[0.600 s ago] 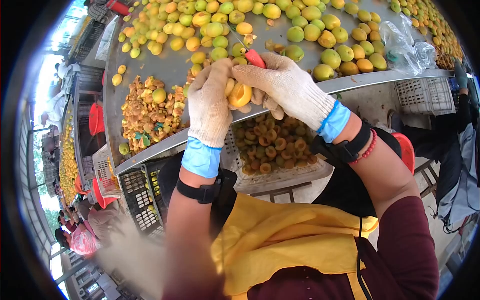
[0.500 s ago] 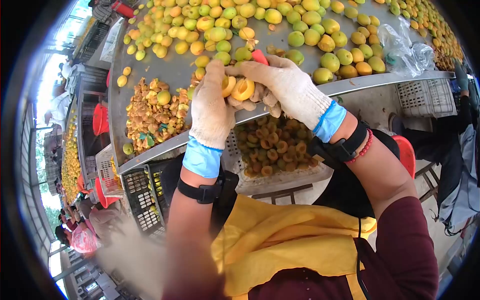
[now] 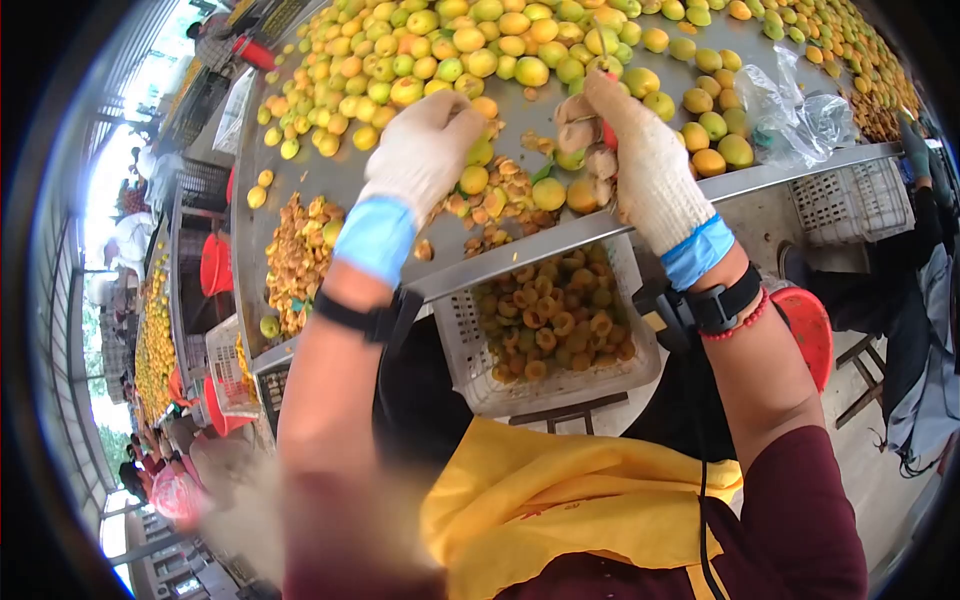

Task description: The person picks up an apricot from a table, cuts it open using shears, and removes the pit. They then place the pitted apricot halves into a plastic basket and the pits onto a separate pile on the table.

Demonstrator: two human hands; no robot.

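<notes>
My left hand (image 3: 428, 145), in a white knitted glove over a blue cuff, is over the near side of the apricot pile (image 3: 420, 60). Its fingers are curled, and what they hold, if anything, is hidden. My right hand (image 3: 630, 150), gloved likewise, is closed around a small red-handled knife (image 3: 609, 134), whose thin end points away from me. Whole apricots (image 3: 548, 194) and torn apricot pieces (image 3: 490, 200) lie on the metal table between the hands. Below the table edge, a white crate (image 3: 465, 365) holds halved apricots (image 3: 545, 315).
The metal table (image 3: 330, 180) has a raised front rim (image 3: 540, 243). A heap of apricot scraps (image 3: 300, 250) lies at left, a clear plastic bag (image 3: 800, 115) at right. Another crate (image 3: 850, 205) and a red stool (image 3: 803, 330) stand at right. Other people work at far left.
My hands have moved apart, and the opened apricot between them is gone from there. My left hand has gone up to the pile; my right, with the knife, has shifted right.
</notes>
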